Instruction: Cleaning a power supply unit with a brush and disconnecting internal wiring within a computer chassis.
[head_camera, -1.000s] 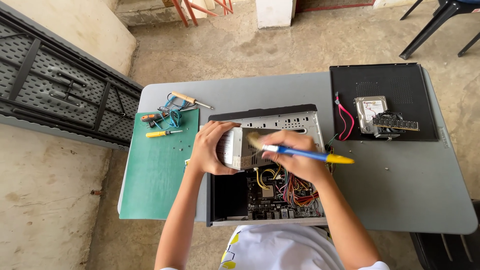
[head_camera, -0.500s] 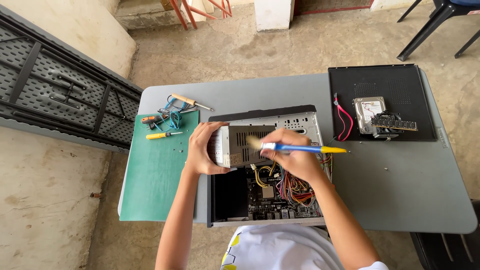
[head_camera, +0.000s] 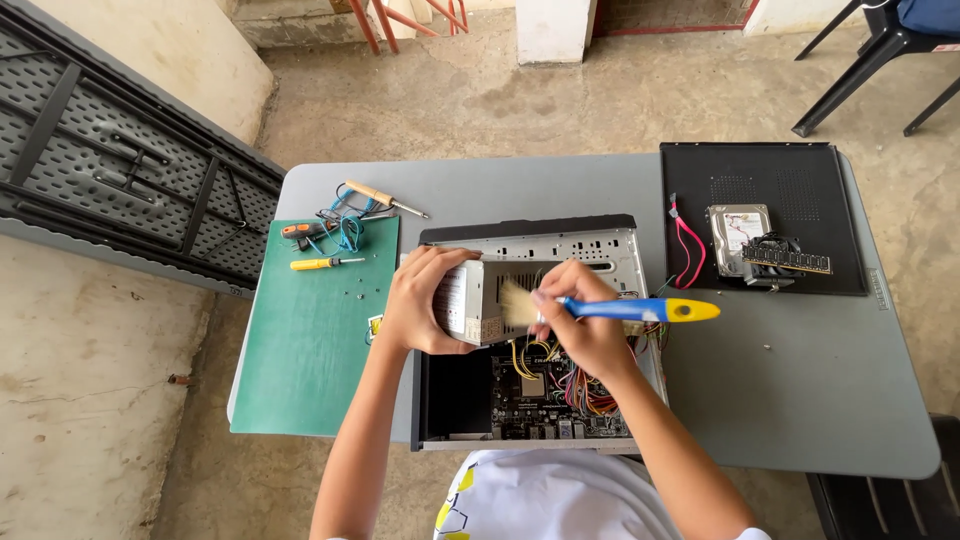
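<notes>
A folded black table frame (head_camera: 110, 170) is lying on the concrete floor at far left, beside the grey surface (head_camera: 800, 400). On the left part of that surface a green mat (head_camera: 310, 350) is lying flat. At its top edge a yellow-handled screwdriver (head_camera: 318, 264) is resting, with an orange-handled tool (head_camera: 297, 229) and a tangle of blue cable (head_camera: 345, 230) just above it; a wooden-handled tool (head_camera: 385, 199) is lying just off the mat on the bare surface.

The open computer case (head_camera: 540, 330) is sitting at the middle of the surface, just beside the mat, with its circuit board and bundled coloured wires exposed at the near end. The left hand (head_camera: 420, 300) is grasping the left end of a silver power supply unit (head_camera: 480, 305), fingers wrapped over its top, holding it raised over the case opening. The right hand (head_camera: 585, 325) is clenched around a brush with a blue and yellow handle (head_camera: 640, 309); the bristles are touching the unit's upper face, and the yellow end is pointing right.

Further right, a black case panel (head_camera: 790, 170) is lying flat on the surface, well apart from the hands. On it a hard drive (head_camera: 735, 235) is resting, with a red cable (head_camera: 687, 250) beside its left edge and a memory module (head_camera: 790, 258) overlapping its right side. Dark chair legs (head_camera: 870, 60) are standing on the floor at upper right.
</notes>
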